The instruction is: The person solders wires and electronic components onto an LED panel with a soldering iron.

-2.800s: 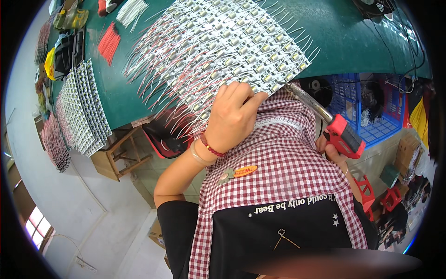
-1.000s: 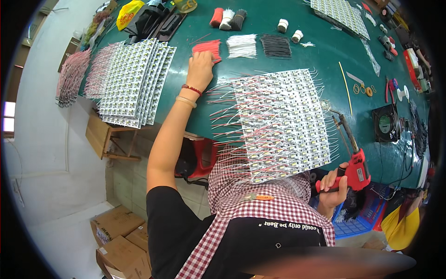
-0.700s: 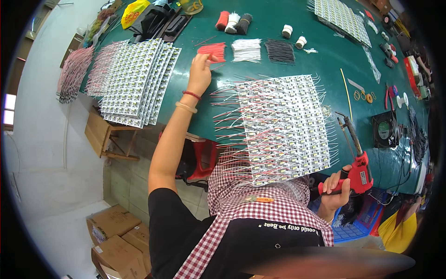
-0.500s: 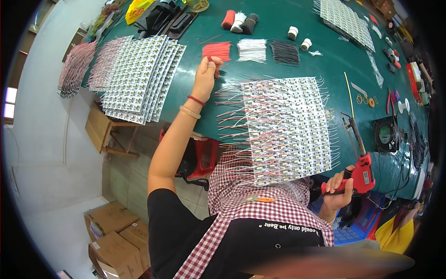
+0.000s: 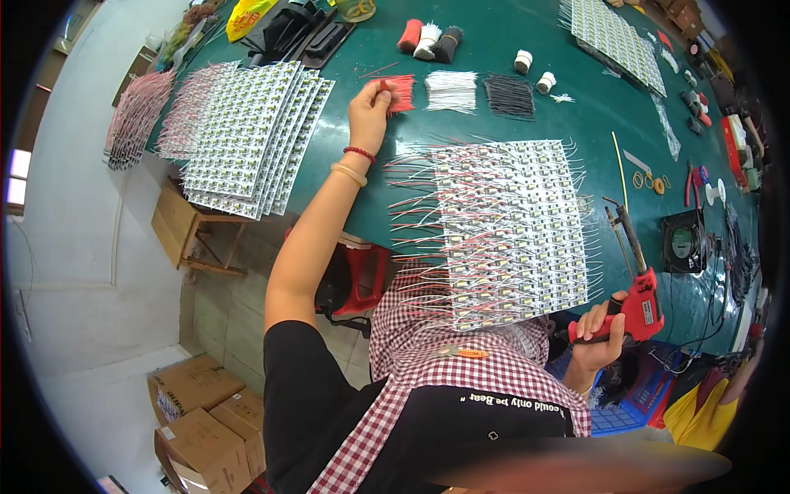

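My left hand [image 5: 369, 115] is closed at the left end of a pile of cut red wires [image 5: 402, 92]. A bit of red wire shows at its pinched fingertips. In my right hand [image 5: 599, 336] is a red soldering gun [image 5: 643, 306], gripped by the handle, its metal tip [image 5: 615, 206] pointing away from me over the table. Between my hands, at the table's near edge, lies a panel of small white circuit boards [image 5: 514, 235]. Red and white wires stick out of its left side, and pale wires curl from its right side.
Piles of white wires [image 5: 451, 90] and black wires [image 5: 510, 96] lie right of the red ones, with tied bundles [image 5: 429, 39] behind. Stacked wired panels [image 5: 239, 136] stand at left. A small black fan [image 5: 684, 240], pliers [image 5: 692, 186] and tape roll [image 5: 657, 186] lie at right.
My left hand has moved slightly right and farther away, onto the red wire pile. My right hand with the soldering gun has stayed in place.
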### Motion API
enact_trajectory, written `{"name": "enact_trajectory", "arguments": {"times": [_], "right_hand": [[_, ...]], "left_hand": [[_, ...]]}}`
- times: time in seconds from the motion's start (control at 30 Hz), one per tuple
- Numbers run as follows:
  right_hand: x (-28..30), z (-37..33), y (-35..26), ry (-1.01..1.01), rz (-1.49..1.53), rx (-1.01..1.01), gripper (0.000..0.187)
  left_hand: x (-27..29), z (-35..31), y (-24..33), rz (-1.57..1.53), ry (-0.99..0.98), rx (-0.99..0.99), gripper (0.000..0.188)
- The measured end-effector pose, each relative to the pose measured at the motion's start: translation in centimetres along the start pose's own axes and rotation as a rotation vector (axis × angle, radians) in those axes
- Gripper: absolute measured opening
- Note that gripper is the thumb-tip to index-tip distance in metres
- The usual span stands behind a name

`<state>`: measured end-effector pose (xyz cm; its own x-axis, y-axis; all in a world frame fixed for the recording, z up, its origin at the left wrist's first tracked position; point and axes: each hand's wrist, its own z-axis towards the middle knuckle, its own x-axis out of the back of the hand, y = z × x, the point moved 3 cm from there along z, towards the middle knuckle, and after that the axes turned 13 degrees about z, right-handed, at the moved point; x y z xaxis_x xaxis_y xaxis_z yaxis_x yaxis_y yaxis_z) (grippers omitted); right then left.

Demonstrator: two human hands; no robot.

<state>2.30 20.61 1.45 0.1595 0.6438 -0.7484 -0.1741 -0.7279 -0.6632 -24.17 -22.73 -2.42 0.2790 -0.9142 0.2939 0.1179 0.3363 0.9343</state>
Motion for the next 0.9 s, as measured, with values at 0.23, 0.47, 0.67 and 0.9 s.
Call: {"name": "enact_trajectory", "arguments": {"times": [0.23, 0.47, 0.67, 0.9], "right_hand": [[0.0, -0.1, -0.6, -0.014, 0.016, 0.015, 0.036], [-0.8, 1.0, -0.2, -0.007, 0.007, 0.01, 0.038], [-1.0, 1.1, -0.3, -0.039, 0.024, -0.004, 0.035], [-1.0, 1.2, -0.7, 0.027, -0.003, 0.012, 0.039]], "left_hand": [[-2.3, -2.6, 2.3, -0.215, -0.128, -0.003, 0.017], [-1.8, -2.8, 1.7, -0.099, -0.16, 0.021, 0.022], [-0.8, -2.0, 1.6, -0.043, -0.134, 0.093, 0.02], [1.0, 0.1, 3.1, 1.004, 0.076, -0.542, 0.009]]}}
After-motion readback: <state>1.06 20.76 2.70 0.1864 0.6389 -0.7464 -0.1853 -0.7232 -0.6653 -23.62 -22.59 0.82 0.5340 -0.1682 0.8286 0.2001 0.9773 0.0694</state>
